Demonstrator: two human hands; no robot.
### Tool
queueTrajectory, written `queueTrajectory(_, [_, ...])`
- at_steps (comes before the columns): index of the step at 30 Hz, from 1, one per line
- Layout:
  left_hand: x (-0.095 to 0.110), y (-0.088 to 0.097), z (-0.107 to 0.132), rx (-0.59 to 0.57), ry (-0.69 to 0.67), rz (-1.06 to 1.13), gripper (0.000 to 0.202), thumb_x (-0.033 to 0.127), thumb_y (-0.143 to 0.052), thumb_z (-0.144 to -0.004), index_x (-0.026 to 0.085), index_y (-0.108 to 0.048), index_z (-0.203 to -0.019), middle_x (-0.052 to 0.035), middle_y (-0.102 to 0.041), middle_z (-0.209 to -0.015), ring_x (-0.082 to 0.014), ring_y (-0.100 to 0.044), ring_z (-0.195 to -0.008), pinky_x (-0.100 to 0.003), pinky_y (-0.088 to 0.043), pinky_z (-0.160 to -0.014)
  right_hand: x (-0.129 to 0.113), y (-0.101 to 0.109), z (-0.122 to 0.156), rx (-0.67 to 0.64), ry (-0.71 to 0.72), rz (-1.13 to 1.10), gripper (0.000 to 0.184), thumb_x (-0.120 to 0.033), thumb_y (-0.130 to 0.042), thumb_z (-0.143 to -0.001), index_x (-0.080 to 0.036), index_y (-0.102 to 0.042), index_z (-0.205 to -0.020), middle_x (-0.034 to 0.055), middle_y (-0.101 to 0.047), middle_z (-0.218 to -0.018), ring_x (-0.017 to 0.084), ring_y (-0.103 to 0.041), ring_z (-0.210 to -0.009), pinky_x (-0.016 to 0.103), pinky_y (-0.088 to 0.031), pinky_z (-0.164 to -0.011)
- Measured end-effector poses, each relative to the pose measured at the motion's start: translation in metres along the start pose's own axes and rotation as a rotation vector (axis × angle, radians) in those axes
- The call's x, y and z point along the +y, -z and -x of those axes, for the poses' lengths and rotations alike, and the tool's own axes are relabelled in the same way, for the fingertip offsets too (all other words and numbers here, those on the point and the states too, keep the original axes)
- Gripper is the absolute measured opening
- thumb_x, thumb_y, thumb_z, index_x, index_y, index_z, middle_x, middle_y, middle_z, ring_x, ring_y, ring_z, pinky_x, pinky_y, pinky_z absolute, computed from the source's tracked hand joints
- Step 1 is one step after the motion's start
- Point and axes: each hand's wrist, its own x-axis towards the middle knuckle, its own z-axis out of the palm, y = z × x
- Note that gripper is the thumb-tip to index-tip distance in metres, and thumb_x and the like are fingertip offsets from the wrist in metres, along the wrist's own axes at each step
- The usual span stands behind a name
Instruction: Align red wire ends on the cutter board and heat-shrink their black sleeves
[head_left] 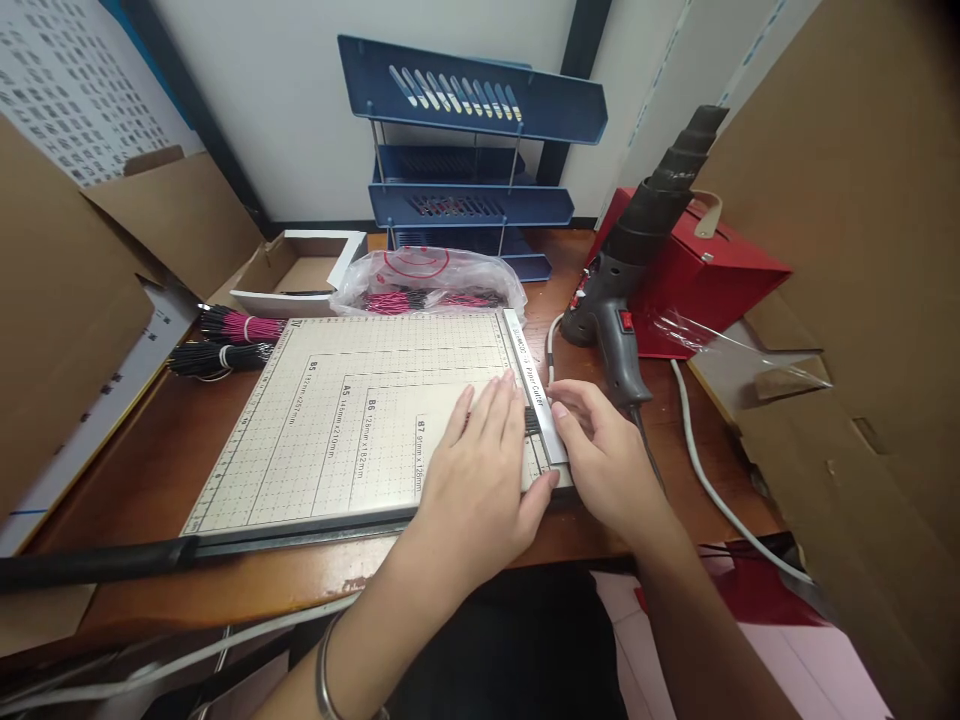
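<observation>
A cream paper cutter (300, 440) printed with a grid and paper sizes lies on the wooden desk. My left hand (480, 460) rests flat on its right part, fingers stretched out together and thumb apart. Between that hand and the silver ruler strip (534, 385) shows a short piece of thin black strands (532, 420); the rest is hidden. At the strip's outer edge, my right hand (604, 450) is closed, thumb and fingers curled together; what they hold, if anything, is hidden. The cutter's black handle (97, 565) lies low along the front edge, reaching left.
A heat gun (622, 260) stands beside a red box (720, 270) on the right. Behind the cutter are a plastic bag (442, 270), an open white box (300, 265) and blue trays (472, 100). Bundled wires (240, 328) lie left; cardboard (847, 250) flanks the desk.
</observation>
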Motion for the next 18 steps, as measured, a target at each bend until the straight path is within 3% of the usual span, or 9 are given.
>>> queueTrajectory(5, [-0.011,0.003,-0.001,-0.026,0.051,0.006,0.08,0.063,-0.039,-0.102,0.0,-0.043,-0.151,-0.0211,-0.038,-0.161,-0.0333,-0.034,-0.152,-0.051,-0.029,-0.126,0.003,0.004,0.005,-0.002,-0.009,-0.016,0.024,-0.038,-0.051,-0.098,-0.027,-0.063,-0.116,0.0053,-0.073,-0.123,0.025,-0.069,-0.118,0.045,-0.053,-0.099])
queueTrajectory(11, [-0.006,-0.003,-0.002,-0.049,0.018,-0.001,0.072,0.057,-0.037,-0.105,0.001,-0.045,-0.15,-0.0203,-0.043,-0.159,-0.0358,-0.038,-0.15,-0.051,-0.036,-0.121,0.004,0.003,0.007,-0.028,-0.012,-0.016,0.025,-0.038,-0.051,-0.098,-0.028,-0.063,-0.116,0.0054,-0.073,-0.125,0.024,-0.069,-0.117,0.042,-0.054,-0.097])
queueTrajectory(18, [0.004,-0.006,-0.008,-0.086,0.027,-0.003,0.071,0.055,-0.033,-0.106,0.002,-0.043,-0.153,-0.0159,-0.041,-0.161,-0.0401,-0.032,-0.151,-0.051,-0.033,-0.123,0.002,0.0,0.009,-0.029,-0.035,0.007,0.025,-0.037,-0.05,-0.097,-0.029,-0.062,-0.118,0.0022,-0.072,-0.124,0.023,-0.069,-0.114,0.045,-0.05,-0.103])
